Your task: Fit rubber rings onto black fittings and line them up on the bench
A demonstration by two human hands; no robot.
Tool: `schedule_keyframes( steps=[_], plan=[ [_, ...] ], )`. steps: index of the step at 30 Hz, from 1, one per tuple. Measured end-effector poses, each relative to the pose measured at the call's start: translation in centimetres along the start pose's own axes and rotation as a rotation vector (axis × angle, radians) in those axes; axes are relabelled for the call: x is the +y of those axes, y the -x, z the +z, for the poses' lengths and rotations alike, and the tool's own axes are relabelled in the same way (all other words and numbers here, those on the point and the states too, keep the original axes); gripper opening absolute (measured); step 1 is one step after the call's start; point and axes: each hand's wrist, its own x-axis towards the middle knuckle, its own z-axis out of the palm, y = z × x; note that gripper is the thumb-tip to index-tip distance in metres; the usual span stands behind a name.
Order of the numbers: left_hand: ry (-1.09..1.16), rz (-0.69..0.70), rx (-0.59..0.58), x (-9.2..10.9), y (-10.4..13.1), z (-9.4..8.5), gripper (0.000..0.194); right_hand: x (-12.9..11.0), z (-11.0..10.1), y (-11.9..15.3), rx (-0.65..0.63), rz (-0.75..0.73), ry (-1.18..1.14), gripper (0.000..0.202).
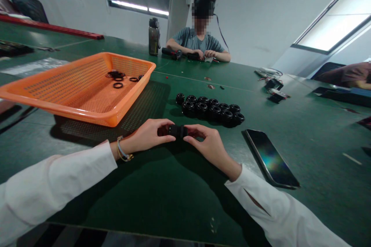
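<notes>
Between my two hands is a small black cylindrical part (177, 131), held just above the green table (130, 200). My left hand (153, 134) pinches its left end between thumb and fingers. The right end is gripped the same way by my right hand (207, 142). A ridge or ring runs around the part near its right side; finer detail is too dark to make out. Just beyond my hands, several black round parts with ring-shaped tops (214, 111) stand grouped in rows.
An orange perforated basket (113, 119) with a few black rings (118, 85) stands at left. A phone (272, 158) lies right of my right hand. Farther back are a bottle (154, 38), a person (199, 42) seated opposite, and wired black devices (274, 85).
</notes>
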Motion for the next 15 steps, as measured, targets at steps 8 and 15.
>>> schedule_keyframes(
  steps=[8,15],
  plan=[
    [-0.009,-0.013,-0.009,0.08,0.05,-0.06,0.030,0.13,-0.29,0.12,-0.024,-0.063,0.025,0.028],
    [0.003,0.004,-0.002,-0.08,0.02,-0.03,0.030,0.10,-0.29,0.01,-0.011,-0.083,0.040,0.025]
  ],
)
